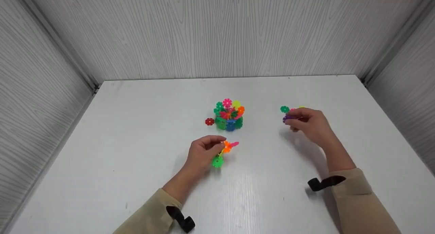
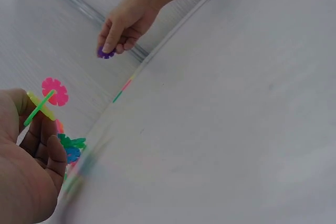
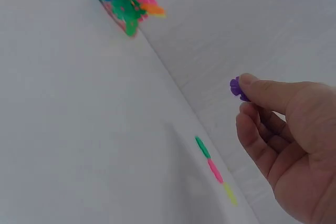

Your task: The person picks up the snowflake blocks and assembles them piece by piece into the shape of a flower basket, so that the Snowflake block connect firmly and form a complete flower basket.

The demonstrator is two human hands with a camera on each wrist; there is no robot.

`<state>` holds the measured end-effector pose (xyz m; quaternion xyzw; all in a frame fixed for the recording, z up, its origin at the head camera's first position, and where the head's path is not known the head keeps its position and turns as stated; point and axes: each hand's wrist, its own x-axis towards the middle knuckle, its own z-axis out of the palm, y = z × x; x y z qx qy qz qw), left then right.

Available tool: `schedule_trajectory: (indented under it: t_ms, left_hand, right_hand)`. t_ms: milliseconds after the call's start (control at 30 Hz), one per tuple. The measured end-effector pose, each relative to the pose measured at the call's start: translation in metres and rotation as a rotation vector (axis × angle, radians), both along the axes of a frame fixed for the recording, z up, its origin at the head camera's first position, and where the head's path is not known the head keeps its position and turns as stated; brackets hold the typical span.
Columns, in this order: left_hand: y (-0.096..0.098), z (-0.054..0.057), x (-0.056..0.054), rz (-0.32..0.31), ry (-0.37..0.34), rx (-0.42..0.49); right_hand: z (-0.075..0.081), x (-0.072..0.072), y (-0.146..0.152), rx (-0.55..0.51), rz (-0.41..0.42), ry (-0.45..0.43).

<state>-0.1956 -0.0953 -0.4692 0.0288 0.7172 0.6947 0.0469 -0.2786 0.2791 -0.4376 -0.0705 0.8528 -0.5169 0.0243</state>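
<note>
My left hand (image 1: pixel 204 152) pinches a small joined piece of notched plastic discs. In the head view its orange disc (image 1: pixel 227 146), pink disc (image 1: pixel 234 144) and green disc (image 1: pixel 218 161) show, and a yellow disc (image 2: pixel 41 106) shows at the fingertips in the left wrist view. Farther right, my right hand (image 1: pixel 311 123) pinches a purple notched disc (image 3: pixel 240 88) between thumb and fingers, raised over the table. Below it on the table lie a green disc (image 3: pixel 202 147), a pink disc (image 3: pixel 215 171) and a yellow disc (image 3: pixel 230 193) in a row.
A round, many-coloured assembly of joined discs (image 1: pixel 229 118) stands mid-table, beyond my left hand. Beside it on the left lies a loose red disc (image 1: pixel 209 121). The white table (image 1: pixel 136 142) meets wood-patterned panels (image 1: pixel 224 33) at the back and sides.
</note>
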Motion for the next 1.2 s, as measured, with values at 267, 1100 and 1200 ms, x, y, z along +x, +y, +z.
schedule_trajectory:
  t_ms: [267, 1100, 1200]
  left_hand:
    - [0.001, 0.0, 0.0, -0.006, -0.006, -0.009]
    - [0.0, -0.001, 0.0, -0.02, 0.011, -0.066]
    - [0.001, 0.0, 0.001, -0.027, 0.018, -0.064]
  right_hand:
    - [0.0, 0.021, -0.077, -0.132, 0.278, -0.1]
    - [-0.011, 0.04, -0.115, -0.321, 0.43, -0.2]
    - [-0.01, 0.041, -0.116, -0.31, 0.438, -0.198]
